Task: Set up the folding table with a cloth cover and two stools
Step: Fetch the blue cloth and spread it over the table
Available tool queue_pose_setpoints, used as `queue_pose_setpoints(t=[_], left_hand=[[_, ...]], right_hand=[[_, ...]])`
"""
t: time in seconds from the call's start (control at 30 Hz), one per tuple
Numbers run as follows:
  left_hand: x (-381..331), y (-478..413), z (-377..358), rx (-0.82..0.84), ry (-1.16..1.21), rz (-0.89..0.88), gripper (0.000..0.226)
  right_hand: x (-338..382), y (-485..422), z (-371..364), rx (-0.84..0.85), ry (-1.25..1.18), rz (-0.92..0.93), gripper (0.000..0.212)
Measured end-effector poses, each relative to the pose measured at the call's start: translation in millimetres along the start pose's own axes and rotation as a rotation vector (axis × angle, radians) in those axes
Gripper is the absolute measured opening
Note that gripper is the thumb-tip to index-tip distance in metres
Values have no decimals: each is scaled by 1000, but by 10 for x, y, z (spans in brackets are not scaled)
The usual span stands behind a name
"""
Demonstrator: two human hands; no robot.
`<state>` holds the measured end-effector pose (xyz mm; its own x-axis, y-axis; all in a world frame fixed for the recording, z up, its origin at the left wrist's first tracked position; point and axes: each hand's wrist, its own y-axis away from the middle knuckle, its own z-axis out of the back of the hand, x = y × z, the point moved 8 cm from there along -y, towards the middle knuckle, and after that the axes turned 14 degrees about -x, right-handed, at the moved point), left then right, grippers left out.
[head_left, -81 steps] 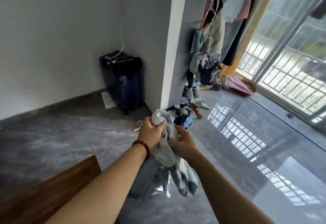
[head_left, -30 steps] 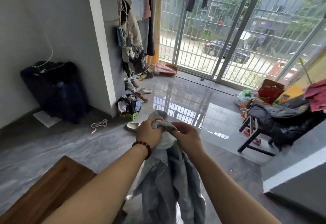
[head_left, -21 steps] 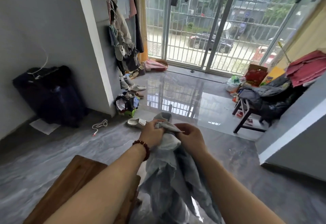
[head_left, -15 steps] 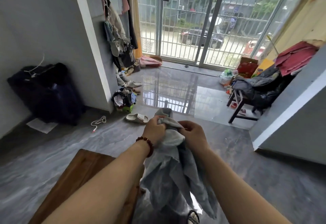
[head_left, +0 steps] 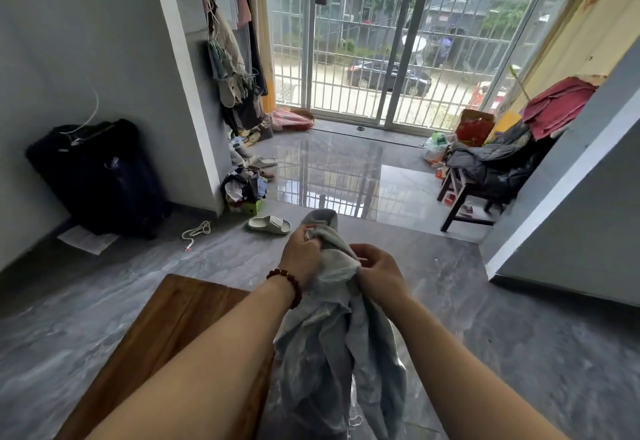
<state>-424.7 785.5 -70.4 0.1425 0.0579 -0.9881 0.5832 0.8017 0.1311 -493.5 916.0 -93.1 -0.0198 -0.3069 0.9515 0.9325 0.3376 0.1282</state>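
Observation:
A crumpled pale blue-grey cloth [head_left: 332,346] hangs bunched in front of me. My left hand [head_left: 300,255], with a red bead bracelet at the wrist, grips its upper edge. My right hand [head_left: 377,275] pinches the same bunched top just to the right. The rest of the cloth dangles down between my forearms. A brown wooden table top [head_left: 173,339] lies below my left forearm at the lower left, partly hidden by the arm. A dark stool [head_left: 462,197] piled with dark clothes stands at the far right.
A dark suitcase [head_left: 100,176] stands against the left wall. Past the white pillar [head_left: 188,86] lie a clothes pile [head_left: 244,188], a sandal [head_left: 269,224] and a white cord [head_left: 196,230]. Barred glass doors [head_left: 374,41] close the far side. A grey wall corner [head_left: 568,204] juts in on the right.
My view has swung right from the suitcase corner toward the glass doors and moved slightly forward. Both hands have kept hold of the cloth's top, which hangs longer now.

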Motion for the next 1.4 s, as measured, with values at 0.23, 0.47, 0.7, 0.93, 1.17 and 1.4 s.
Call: queue_pose_setpoints(t=[0.23, 0.47, 0.7, 0.93, 1.17, 1.4], left_hand=[[212, 595, -49, 34, -37, 104, 30], [307, 1324, -45, 22, -99, 29, 17], [334, 1836, 229, -34, -76, -15, 25], [361, 2045, 567, -82, 20, 15, 20], [281, 2131, 1245, -45, -3, -39, 24], [204, 2151, 2313, -19, -147, -153, 33]], right_hand=[[-322, 542, 341, -45, 95, 29, 24], [-575, 1127, 668, -110, 61, 59, 18], [-618, 1714, 691, -57, -40, -13, 14], [-519, 2124, 536, -10, 81, -5, 15], [-440, 2401, 139, -94, 291, 31, 11], [-201, 2927, -733, -34, 312, 132, 15]])
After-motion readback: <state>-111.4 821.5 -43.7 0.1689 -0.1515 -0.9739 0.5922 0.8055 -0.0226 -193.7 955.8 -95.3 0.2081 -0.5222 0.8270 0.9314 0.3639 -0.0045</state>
